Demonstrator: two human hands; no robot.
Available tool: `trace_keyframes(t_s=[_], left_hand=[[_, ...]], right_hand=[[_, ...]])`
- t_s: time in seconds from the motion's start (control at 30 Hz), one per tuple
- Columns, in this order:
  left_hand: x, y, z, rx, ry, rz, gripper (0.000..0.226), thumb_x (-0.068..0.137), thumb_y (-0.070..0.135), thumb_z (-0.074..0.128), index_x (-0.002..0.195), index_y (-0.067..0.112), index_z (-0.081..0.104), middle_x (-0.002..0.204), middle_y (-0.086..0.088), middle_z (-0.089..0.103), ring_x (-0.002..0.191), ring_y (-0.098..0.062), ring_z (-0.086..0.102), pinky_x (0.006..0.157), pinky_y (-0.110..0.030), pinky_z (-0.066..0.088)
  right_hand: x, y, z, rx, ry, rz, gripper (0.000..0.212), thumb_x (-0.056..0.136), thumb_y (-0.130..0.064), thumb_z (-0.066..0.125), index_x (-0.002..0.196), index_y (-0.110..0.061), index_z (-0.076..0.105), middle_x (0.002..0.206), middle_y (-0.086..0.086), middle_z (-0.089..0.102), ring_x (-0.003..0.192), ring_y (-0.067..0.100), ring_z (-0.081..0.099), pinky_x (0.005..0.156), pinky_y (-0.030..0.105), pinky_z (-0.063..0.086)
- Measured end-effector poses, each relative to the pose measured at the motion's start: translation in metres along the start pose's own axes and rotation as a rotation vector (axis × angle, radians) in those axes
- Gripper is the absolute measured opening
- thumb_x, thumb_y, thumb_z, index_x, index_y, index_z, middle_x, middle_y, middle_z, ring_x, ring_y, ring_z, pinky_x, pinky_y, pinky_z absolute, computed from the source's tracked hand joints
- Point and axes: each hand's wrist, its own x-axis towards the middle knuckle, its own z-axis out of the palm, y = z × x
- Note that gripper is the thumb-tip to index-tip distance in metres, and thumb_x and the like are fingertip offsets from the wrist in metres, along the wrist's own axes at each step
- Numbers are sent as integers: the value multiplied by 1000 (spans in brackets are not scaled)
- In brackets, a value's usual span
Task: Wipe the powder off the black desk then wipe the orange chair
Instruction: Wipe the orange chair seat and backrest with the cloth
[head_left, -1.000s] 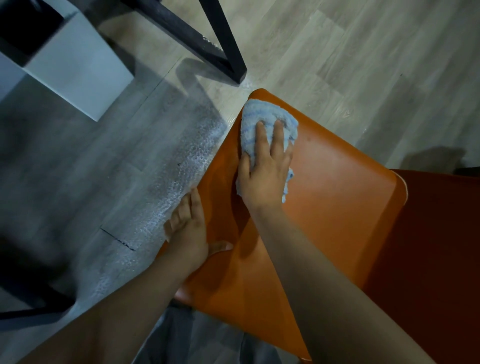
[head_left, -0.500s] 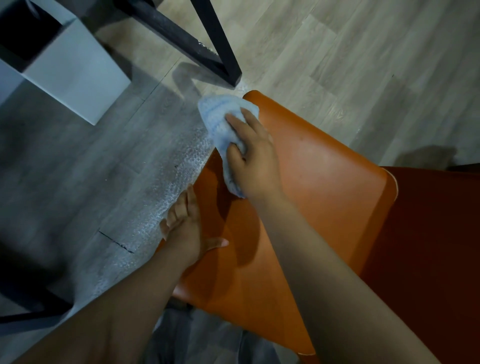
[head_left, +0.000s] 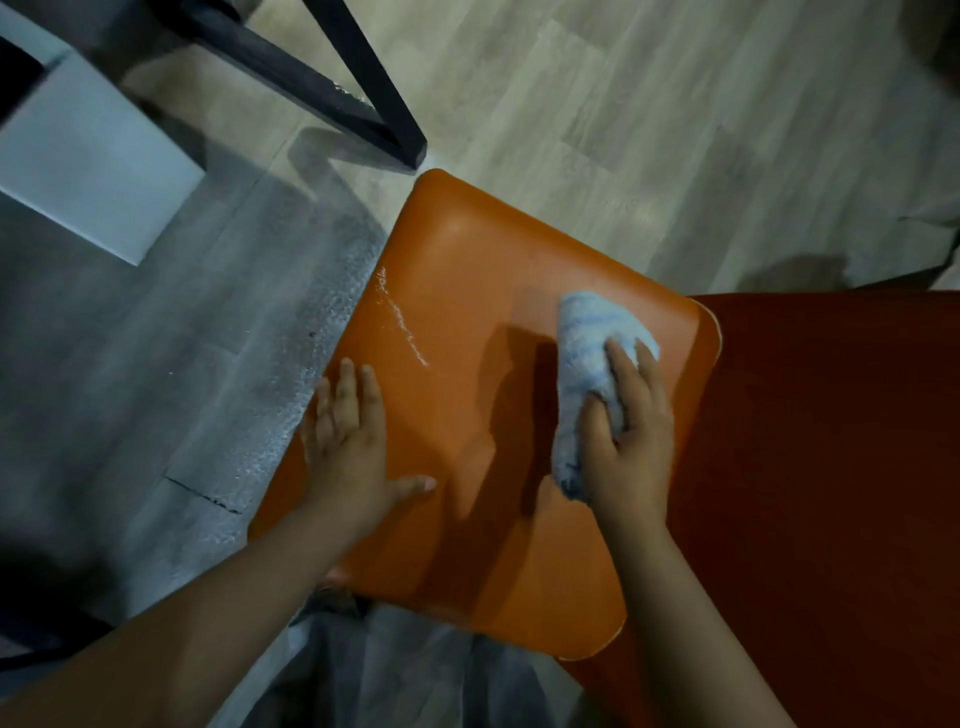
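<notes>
Head view: plank floor (head_left: 623, 104) fills the frame, pale from 12 to 2 o'clock and grey in shadow at 9 o'clock. Chair (head_left: 467, 291) occupies the centre, its orange seat seen from above with one corner pointing to 12 o'clock. A darker red surface (head_left: 831, 467) adjoins the seat at 3 o'clock. White box (head_left: 93, 171) stands on the floor at 10 o'clock. Black desk legs (head_left: 322, 88) meet in a foot at 11 o'clock, just beyond the seat's far corner and not touching it. Hands are apart. Left hand (head_left: 348, 447) lies flat on the seat's 9 o'clock edge, fingers straight, thumb spread, holding nothing. Right hand (head_left: 631, 441) is at the seat's 3 o'clock side, fingers curled over a bunched blue cloth (head_left: 587, 353), pressing it to the seat. Speckled band (head_left: 332, 332) lies on the floor along the seat's 9 o'clock edge. Thin line of white powder (head_left: 405, 322) crosses the seat between the hands, nearer the left one.
</notes>
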Motion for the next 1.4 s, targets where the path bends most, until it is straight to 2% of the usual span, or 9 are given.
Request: trace_keyframes(t_s=[0.17,0.3,0.47,0.6,0.9,1.07,1.17,1.3,1.4], left_hand=[[-9,29,10,106,-145,-37,149,58,72,73,139,19,-41,140,-5,-54,134,-35,-42,113,-59,-10],[-8,36,14,190,-199,-82,158,51,72,77,135,18,-46,129,-8,-63,127,-40,-47,110,-65,-12],[-6,39,15,247,-227,-120,161,49,75,76,129,18,-51,126,-11,-64,125,-41,-49,110,-68,-8],[-5,42,15,265,-244,-143,161,48,76,75,129,18,-52,126,-11,-65,125,-42,-48,110,-68,-8],[1,42,15,274,-247,-160,162,46,78,74,126,17,-54,125,-12,-64,125,-43,-48,108,-69,-9],[1,40,16,262,-241,-153,162,47,76,75,126,17,-54,124,-12,-65,123,-43,-50,108,-69,-9],[0,39,18,241,-225,-140,163,47,75,76,128,17,-53,125,-11,-65,123,-42,-50,107,-68,-12],[-3,33,21,189,-165,-86,161,47,74,77,134,19,-46,131,-9,-61,126,-40,-48,109,-67,-12],[-8,20,23,125,-87,-14,156,49,73,77,141,21,-38,140,-2,-54,132,-32,-46,110,-60,-16]], right_hand=[[-26,47,-32,-122,128,125,49,96,-29,43,145,-33,40,157,-7,27,144,17,23,107,34,27],[-42,78,-41,-199,144,219,51,99,-21,47,147,-31,35,159,-3,21,144,23,19,103,33,24],[-49,101,-31,-290,70,215,57,98,-28,48,151,-27,26,161,3,13,145,30,15,111,48,28],[-52,101,-11,-252,58,268,66,96,-39,45,153,-28,14,162,1,1,147,32,6,112,53,23],[-46,94,9,-272,75,280,64,99,-32,46,154,-27,15,163,1,-3,146,37,5,113,52,21],[-40,84,20,-281,87,269,63,98,-30,46,153,-26,16,162,0,-2,145,38,7,112,54,25],[-36,75,29,-279,83,270,63,98,-27,47,153,-24,18,163,2,-1,144,39,7,113,52,22],[-34,64,39,-268,87,213,61,99,-25,48,153,-20,22,162,7,3,144,40,8,115,50,17],[-33,52,50,-256,72,157,60,99,-24,48,153,-20,23,162,6,4,144,40,9,115,45,14]])
